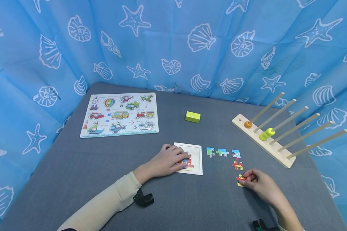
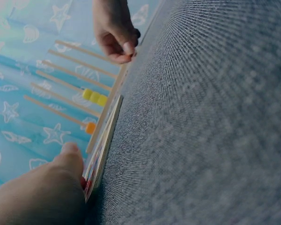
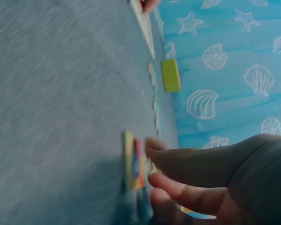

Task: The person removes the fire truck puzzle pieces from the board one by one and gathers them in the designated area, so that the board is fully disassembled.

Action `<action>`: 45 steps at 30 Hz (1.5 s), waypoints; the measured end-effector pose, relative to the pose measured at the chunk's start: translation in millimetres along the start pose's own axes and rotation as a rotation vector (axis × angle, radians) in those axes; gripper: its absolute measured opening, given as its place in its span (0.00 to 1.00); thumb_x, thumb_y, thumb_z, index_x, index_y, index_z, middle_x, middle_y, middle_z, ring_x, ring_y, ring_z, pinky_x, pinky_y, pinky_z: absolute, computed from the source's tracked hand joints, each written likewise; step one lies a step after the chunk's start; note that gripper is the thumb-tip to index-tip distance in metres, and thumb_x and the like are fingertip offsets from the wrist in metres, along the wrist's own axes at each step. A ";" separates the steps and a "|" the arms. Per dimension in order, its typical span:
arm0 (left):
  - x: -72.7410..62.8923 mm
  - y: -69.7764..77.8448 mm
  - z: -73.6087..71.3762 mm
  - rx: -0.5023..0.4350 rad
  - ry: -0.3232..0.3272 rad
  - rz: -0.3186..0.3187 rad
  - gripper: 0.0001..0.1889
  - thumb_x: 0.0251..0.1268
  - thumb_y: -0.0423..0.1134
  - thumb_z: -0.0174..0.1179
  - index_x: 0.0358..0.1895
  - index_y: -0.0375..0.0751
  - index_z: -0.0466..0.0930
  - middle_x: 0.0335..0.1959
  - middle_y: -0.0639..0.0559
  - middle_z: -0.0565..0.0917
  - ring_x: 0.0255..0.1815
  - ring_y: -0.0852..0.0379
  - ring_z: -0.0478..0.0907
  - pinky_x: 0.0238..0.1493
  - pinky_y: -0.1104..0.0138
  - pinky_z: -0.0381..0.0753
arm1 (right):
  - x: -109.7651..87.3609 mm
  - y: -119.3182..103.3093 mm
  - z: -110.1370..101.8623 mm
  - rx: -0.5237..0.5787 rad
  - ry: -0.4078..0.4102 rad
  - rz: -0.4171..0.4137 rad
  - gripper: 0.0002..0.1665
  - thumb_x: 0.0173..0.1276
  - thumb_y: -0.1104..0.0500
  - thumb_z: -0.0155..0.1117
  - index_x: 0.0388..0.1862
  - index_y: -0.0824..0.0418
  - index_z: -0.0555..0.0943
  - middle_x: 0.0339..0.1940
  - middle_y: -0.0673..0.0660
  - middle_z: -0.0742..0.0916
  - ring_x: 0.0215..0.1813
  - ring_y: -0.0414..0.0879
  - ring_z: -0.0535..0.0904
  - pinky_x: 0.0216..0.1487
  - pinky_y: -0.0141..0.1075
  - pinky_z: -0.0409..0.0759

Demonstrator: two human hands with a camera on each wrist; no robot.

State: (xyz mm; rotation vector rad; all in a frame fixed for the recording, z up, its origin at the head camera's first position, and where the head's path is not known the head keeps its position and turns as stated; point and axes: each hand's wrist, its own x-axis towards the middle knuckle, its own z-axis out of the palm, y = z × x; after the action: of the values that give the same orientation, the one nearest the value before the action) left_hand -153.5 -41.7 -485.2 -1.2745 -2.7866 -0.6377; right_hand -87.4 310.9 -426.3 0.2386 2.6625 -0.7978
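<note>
My left hand (image 1: pixel 172 160) rests on a small white puzzle tray (image 1: pixel 198 157), its fingers lying over the red and yellow jigsaw pieces (image 1: pixel 189 165) inside and partly hiding them. In the left wrist view, the left thumb (image 2: pixel 70 161) is beside the tray's edge. Off to the right, my right hand (image 1: pixel 261 184) pinches a red and yellow puzzle piece (image 1: pixel 240 180) between thumb and fingers. The right wrist view shows this puzzle piece (image 3: pixel 133 164) tilted up at the fingertips. Just beyond it lies another red piece (image 1: pixel 237 165), with a blue-and-white piece (image 1: pixel 235 154) farther back.
Two more blue-green pieces (image 1: pixel 222 152) lie between tray and right hand. A yellow-green block (image 1: pixel 192 117) sits behind the tray. At the back left is a vehicle peg puzzle (image 1: pixel 120 115); a wooden peg rack (image 1: pixel 266 144) with beads stands right, its rods slanting up.
</note>
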 end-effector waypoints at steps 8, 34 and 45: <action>-0.1 -0.8 1.6 -0.005 0.013 -0.034 0.26 0.71 0.57 0.48 0.69 0.56 0.64 0.56 0.61 0.76 0.57 0.61 0.70 0.60 0.54 0.59 | -5.8 -37.5 -7.3 -0.026 0.128 -0.131 0.23 0.67 0.45 0.62 0.45 0.64 0.77 0.28 0.53 0.76 0.28 0.43 0.68 0.24 0.33 0.64; 2.0 -4.5 6.7 0.052 0.125 -0.120 0.24 0.62 0.64 0.55 0.47 0.48 0.72 0.53 0.54 0.71 0.59 0.56 0.66 0.53 0.60 0.67 | 43.3 -120.1 73.5 0.017 0.022 -0.549 0.15 0.62 0.59 0.69 0.44 0.65 0.79 0.33 0.55 0.79 0.31 0.42 0.70 0.31 0.32 0.69; 1.4 -4.4 5.0 0.094 0.145 -0.100 0.22 0.62 0.64 0.55 0.41 0.48 0.72 0.51 0.54 0.71 0.57 0.55 0.66 0.51 0.60 0.68 | 46.7 -133.1 78.6 -0.021 0.027 -0.507 0.14 0.59 0.59 0.71 0.40 0.64 0.79 0.33 0.55 0.79 0.34 0.43 0.72 0.36 0.36 0.72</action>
State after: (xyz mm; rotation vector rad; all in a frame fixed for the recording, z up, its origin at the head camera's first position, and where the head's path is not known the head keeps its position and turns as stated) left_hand -156.8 -41.4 -491.1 -1.0343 -2.7395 -0.5705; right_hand -142.7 159.6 -438.7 -0.4531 2.7874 -0.9106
